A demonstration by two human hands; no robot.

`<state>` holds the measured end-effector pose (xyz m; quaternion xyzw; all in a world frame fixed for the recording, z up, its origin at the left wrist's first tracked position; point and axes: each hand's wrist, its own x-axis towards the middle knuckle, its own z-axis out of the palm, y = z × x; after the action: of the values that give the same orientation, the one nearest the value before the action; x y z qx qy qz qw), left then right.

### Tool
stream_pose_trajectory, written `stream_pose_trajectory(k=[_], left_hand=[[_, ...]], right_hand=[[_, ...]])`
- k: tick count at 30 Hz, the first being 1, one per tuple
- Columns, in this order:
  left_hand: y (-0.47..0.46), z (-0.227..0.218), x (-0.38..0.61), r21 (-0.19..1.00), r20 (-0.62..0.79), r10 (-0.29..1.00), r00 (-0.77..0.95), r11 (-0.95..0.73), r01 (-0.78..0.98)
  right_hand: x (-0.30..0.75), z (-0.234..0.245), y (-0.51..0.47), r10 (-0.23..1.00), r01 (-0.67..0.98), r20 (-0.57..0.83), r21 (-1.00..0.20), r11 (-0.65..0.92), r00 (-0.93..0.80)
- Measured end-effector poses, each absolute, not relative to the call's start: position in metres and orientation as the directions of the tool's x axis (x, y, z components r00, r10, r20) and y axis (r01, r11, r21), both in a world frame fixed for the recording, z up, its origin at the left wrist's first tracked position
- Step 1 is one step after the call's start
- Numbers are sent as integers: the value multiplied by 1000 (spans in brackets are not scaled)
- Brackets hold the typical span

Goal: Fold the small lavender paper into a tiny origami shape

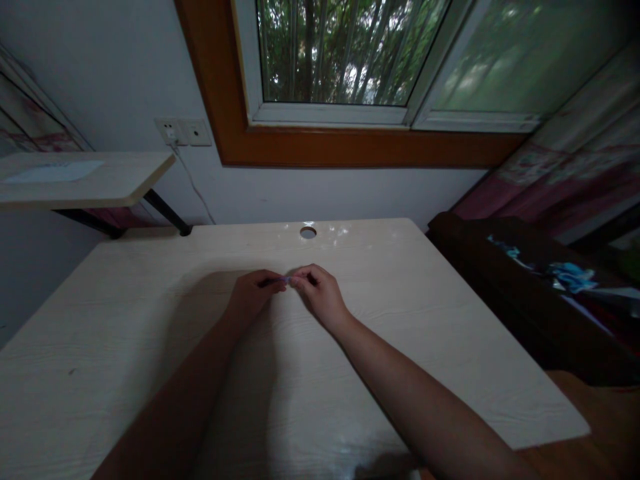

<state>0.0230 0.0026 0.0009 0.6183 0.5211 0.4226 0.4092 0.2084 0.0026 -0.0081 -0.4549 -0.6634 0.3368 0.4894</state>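
Note:
Near the middle of the pale wooden desk (390,313), my left hand (253,293) and my right hand (320,293) meet almost fingertip to fingertip. Between them is a thin, small bluish-purple object (286,279), mostly covered by the fingers, so its kind does not show. The left thumb and fingers pinch one end of it. At the other end, the right thumb and forefinger are closed on it. Both forearms reach in from the bottom of the view, just over the desktop.
A raised shelf (125,193) with a paper sheet (55,171) stands at the left. Behind the desk are a cable hole (309,233), a wall socket (183,132) with a plugged-in cord, and a window (350,53). Dark furniture (465,267) holding blue items is at the right.

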Motion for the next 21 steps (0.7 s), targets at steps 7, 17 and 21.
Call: stream_pose_trajectory(k=[7,17,21], left_hand=[[2,-3,22,949,117,992,46,-126,289],[4,1,20,855,322,946,29,-304,421],[5,-1,17,820,434,901,28,-407,403]], right_hand=[[209,-12,5,946,249,309,-913,325,-102],[209,-5,0,936,249,349,-903,351,-51],[210,-4,1,946,186,321,-928,324,-47]])
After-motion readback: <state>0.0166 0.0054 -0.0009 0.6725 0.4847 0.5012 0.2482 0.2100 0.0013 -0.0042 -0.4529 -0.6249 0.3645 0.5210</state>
